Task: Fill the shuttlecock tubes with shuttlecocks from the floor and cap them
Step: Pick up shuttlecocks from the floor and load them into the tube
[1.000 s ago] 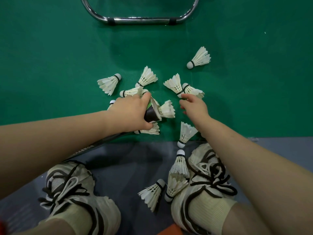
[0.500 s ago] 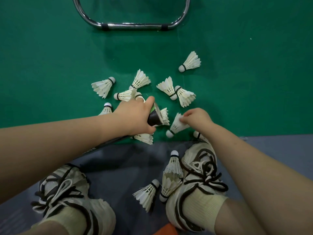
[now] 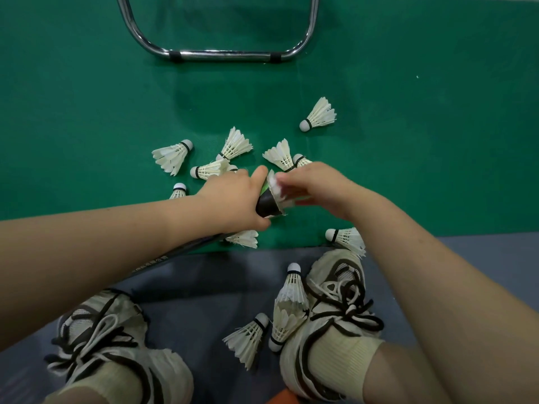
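Down on the green floor (image 3: 87, 112), my left hand (image 3: 230, 199) is wrapped round the tube (image 3: 267, 204) just below its open mouth. My right hand (image 3: 318, 188) pinches a shuttlecock (image 3: 275, 186) right at that mouth, I think, it's pretty blurry. Loose shuttlecocks (image 3: 319, 115) lie scattered around both hands and by my shoes (image 3: 335, 287).

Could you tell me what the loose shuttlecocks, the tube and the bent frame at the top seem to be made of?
Shuttlecocks: matte off-white feathers, judging by the visible quills and frayed tips; the rounded white bases could be cork or foam. Tube: probably cardboard, smooth dark wall with a thin pale rim. Frame: polished metal tubing, with bright mirror-like highlights.
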A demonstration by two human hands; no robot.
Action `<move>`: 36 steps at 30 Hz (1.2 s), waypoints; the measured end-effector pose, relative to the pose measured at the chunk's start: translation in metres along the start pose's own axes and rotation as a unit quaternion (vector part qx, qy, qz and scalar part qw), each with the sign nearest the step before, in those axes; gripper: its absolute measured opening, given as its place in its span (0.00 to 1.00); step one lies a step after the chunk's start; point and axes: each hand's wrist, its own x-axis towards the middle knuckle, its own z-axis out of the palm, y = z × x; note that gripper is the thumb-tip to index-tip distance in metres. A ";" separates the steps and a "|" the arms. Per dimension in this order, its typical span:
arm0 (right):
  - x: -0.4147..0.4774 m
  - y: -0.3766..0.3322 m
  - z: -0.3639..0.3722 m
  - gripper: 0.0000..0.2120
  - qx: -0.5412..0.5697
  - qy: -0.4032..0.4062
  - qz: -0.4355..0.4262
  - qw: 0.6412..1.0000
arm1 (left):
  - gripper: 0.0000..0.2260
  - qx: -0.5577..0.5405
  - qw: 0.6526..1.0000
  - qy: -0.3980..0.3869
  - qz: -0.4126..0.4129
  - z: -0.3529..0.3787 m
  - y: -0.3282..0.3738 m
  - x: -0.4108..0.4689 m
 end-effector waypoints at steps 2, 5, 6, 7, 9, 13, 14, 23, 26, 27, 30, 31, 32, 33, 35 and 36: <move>-0.003 0.001 0.002 0.11 0.014 -0.108 0.055 0.993 | 0.29 -0.001 1.000 0.002 0.006 0.000 0.001 0.000; -0.005 0.007 0.008 0.08 0.056 -0.223 0.066 0.971 | 0.29 -0.009 1.000 0.011 0.026 0.001 0.005 -0.002; -0.005 0.011 0.011 0.11 0.069 -0.237 0.067 0.967 | 0.29 -0.008 0.999 0.014 0.033 0.002 0.007 -0.003; -0.004 0.014 0.014 0.15 0.085 -0.243 0.067 0.964 | 0.29 -0.005 0.999 0.015 0.041 0.003 0.010 -0.004; -0.002 0.020 0.019 0.18 0.107 -0.253 0.076 0.959 | 0.29 0.004 0.999 0.009 0.053 0.006 0.016 -0.006; -0.003 0.023 0.015 0.12 0.113 -0.268 0.087 0.953 | 0.29 0.001 0.999 0.002 0.054 0.009 0.022 -0.004; -0.004 0.022 0.010 0.11 0.105 -0.264 0.086 0.955 | 0.29 -0.003 0.999 0.004 0.054 0.008 0.024 -0.002; -0.016 0.021 -0.059 0.16 0.006 -0.084 0.131 0.988 | 0.30 0.015 0.999 0.004 0.051 0.006 0.051 0.015; -0.013 0.041 -0.063 0.12 -0.037 0.032 0.162 0.986 | 0.29 0.017 0.998 -0.010 0.055 0.009 0.056 0.015; -0.011 0.049 -0.064 0.11 -0.087 0.087 0.177 0.977 | 0.30 0.019 0.998 -0.012 0.056 0.010 0.057 0.015; -0.013 0.070 -0.064 0.13 -0.312 0.139 0.248 0.906 | 0.32 0.025 0.998 -0.015 0.053 0.012 0.058 0.017; -0.016 0.075 -0.064 0.15 -0.339 0.121 0.273 0.892 | 0.32 0.029 0.998 -0.015 0.052 0.012 0.059 0.018; -0.017 0.080 -0.063 0.15 -0.346 0.101 0.292 0.886 | 0.32 0.032 0.998 -0.015 0.051 0.012 0.059 0.019; -0.018 0.084 -0.062 0.15 -0.346 0.088 0.304 0.883 | 0.32 0.033 0.998 -0.017 0.050 0.012 0.059 0.019; -0.016 0.091 -0.061 0.16 -0.333 0.088 0.320 0.883 | 0.33 0.035 0.998 -0.022 0.050 0.013 0.060 0.020; -0.013 0.093 -0.061 0.16 -0.323 0.102 0.322 0.884 | 0.33 0.036 0.998 -0.023 0.051 0.013 0.060 0.021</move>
